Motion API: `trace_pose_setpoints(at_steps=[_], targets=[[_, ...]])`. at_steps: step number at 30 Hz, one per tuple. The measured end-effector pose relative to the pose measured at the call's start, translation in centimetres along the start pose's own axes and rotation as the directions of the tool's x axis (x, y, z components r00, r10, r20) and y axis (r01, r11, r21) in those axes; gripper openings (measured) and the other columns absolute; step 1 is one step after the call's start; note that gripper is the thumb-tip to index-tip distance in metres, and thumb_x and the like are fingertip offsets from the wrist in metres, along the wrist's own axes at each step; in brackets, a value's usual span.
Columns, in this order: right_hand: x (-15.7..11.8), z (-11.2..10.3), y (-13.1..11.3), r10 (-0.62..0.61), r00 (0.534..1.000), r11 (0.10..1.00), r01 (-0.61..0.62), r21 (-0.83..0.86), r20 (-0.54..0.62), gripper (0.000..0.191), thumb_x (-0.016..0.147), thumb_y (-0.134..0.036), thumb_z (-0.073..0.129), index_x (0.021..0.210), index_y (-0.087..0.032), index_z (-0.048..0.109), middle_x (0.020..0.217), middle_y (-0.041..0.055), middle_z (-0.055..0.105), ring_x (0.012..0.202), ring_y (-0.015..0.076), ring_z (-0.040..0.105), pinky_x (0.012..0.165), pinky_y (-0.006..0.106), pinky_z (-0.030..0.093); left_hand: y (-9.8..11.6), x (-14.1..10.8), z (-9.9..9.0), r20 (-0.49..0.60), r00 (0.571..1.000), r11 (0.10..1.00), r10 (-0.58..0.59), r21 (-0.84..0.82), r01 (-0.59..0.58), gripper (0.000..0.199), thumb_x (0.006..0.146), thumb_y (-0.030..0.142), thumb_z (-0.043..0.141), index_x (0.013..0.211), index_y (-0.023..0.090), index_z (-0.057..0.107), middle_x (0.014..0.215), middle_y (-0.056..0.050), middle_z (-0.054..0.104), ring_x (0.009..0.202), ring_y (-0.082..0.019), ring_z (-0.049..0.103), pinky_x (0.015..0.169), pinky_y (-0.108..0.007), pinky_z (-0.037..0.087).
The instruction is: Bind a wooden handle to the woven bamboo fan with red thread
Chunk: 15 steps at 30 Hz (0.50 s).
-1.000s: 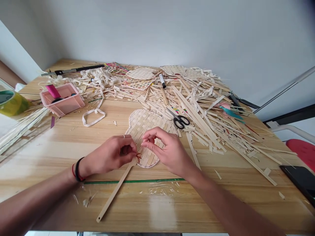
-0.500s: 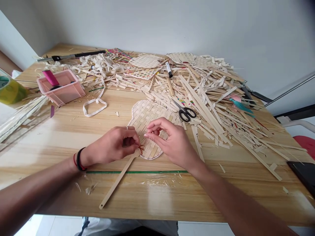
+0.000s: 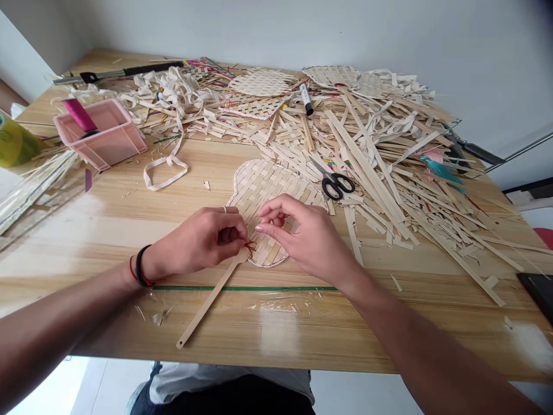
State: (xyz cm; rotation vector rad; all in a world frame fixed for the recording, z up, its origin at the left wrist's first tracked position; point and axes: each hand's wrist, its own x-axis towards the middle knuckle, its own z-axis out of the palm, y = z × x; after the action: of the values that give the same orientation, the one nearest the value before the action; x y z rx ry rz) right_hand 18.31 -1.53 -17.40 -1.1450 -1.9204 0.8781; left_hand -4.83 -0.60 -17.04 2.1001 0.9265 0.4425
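The left hand (image 3: 203, 242), wearing 1 ring and 2 wristbands, has its fingertips pinched together on a red thread (image 3: 249, 248). The right hand (image 3: 309, 236) curls just beside it above the weave; whether its fingers grip anything, I cannot tell. Both are over 1 woven bamboo fan (image 3: 268, 213), lying flat on the wooden table (image 3: 86, 230), its 1 handle (image 3: 211, 300) pointing toward the person. Farther off lie 1 pair of scissors (image 3: 337, 185), 1 pink crate (image 3: 101, 134), 1 marker (image 3: 306, 99) and 4 woven pieces (image 3: 259, 83) among loose bamboo strips (image 3: 367, 161).

head-worn view, facing forward and down
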Motion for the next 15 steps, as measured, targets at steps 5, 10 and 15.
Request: trace_pose_setpoints(at_steps=[5, 10, 15], targets=[[0.03, -0.03, 0.17, 0.013, 1.000, 1.000, -0.013, 0.005, 0.021, 0.012, 0.090, -0.013, 0.076, 0.095, -0.021, 0.069, 0.081, 0.0000, 0.072, 0.072, 0.0146, 0.064, 0.069, 0.028, 0.056, -0.20, 0.12, -0.01, 0.004, 1.000, 1.000, 0.011, -0.006, -0.011, 0.011, 0.096, 0.016, 0.064, 0.094, 0.016, 0.074, 0.087, -0.004, 0.072, 0.076, -0.014, 0.063, 0.073, -0.027, 0.045], [0.00, 0.06, 0.35, 0.049, 0.998, 0.998, -0.050, 0.024, 0.040, 0.010, 0.090, -0.016, 0.076, 0.095, -0.021, 0.070, 0.082, 0.0002, 0.071, 0.072, 0.0148, 0.063, 0.068, 0.028, 0.054, -0.30, 0.10, 0.03, -0.003, 1.000, 1.000, 0.014, -0.006, -0.014, 0.011, 0.096, 0.015, 0.064, 0.093, 0.016, 0.074, 0.086, -0.004, 0.072, 0.075, -0.014, 0.062, 0.073, -0.027, 0.045], [0.02, 0.23, 0.66, 0.096, 0.994, 0.993, -0.100, 0.069, 0.059, 0.009, 0.090, -0.018, 0.076, 0.095, -0.020, 0.070, 0.083, 0.0003, 0.071, 0.074, 0.0147, 0.063, 0.069, 0.028, 0.053, -0.27, 0.13, 0.09, -0.009, 1.000, 1.000, 0.025, 0.014, -0.025, 0.010, 0.096, 0.015, 0.065, 0.094, 0.016, 0.075, 0.083, -0.003, 0.072, 0.072, -0.013, 0.060, 0.069, -0.026, 0.043]])
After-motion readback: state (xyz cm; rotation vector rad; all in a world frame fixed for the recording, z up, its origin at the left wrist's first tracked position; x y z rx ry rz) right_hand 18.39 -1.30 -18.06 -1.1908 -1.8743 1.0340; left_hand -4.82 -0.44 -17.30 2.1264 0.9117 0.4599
